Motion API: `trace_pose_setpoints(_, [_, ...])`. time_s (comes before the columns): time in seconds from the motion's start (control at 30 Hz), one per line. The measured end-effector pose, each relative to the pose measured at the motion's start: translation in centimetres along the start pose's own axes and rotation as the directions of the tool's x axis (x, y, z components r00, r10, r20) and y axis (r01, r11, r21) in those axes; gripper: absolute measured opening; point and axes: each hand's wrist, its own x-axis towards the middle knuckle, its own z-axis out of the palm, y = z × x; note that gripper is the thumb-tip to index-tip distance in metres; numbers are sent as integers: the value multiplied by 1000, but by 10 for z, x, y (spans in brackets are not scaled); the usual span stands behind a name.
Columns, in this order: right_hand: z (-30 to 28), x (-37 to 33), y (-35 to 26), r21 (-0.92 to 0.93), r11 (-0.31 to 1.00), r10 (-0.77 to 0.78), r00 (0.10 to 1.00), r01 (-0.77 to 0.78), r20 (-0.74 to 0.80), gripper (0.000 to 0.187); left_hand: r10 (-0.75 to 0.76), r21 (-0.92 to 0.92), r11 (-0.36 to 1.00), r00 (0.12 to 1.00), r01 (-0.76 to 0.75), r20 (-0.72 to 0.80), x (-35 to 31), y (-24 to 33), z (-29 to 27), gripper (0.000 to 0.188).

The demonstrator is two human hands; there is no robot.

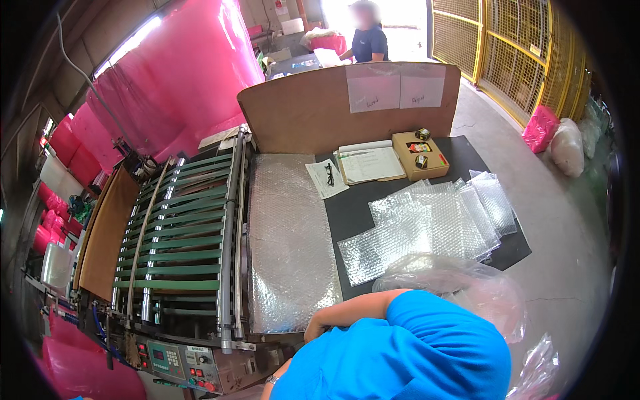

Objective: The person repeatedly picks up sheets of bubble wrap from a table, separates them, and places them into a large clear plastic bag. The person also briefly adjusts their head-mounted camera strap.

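My right hand (315,329) is at the front edge of a bubble wrap sheet (291,230), beside the machine; its fingers are turned down and hidden. A blue sleeve (437,327) leads to this arm. Lower down, part of my left arm shows with a wristband (271,379) at the wrist; the fingers are out of sight behind the blue shirt. To the right, several flat bubble wrap pieces (427,220) lie overlapping on a dark tabletop (513,252). A crumpled clear plastic bag (490,287) sits close to my right shoulder.
Left stands a machine with green belts (183,240) and a control panel (170,361). Glasses (330,175), papers (370,163) and a cardboard box (421,160) lie before a brown partition (300,110). Beyond it is a person (371,43). Pink film (177,73) hangs behind the machine.
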Motion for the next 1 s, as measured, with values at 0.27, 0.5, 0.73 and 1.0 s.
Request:
trace_pose_setpoints(0.27, [7,-5,3,-22,992,-120,989,122,82,39,-48,-34,998,997,49,54,19,-33,-8,25])
trace_pose_setpoints(0.5, [12,8,30,-14,943,-333,943,333,4,43,-18,-137,990,1000,16,-15,33,-71,-8,28])
trace_pose_setpoints(0.73, [24,-49,-20,-218,953,-251,951,210,-180,44,101,-297,934,943,-200,-316,54,-125,4,30])
trace_pose_setpoints(1.0, [58,-143,-28,173,758,-30,298,629,-954,25,-45,-463,836,805,-293,-591,11,-133,8,29])
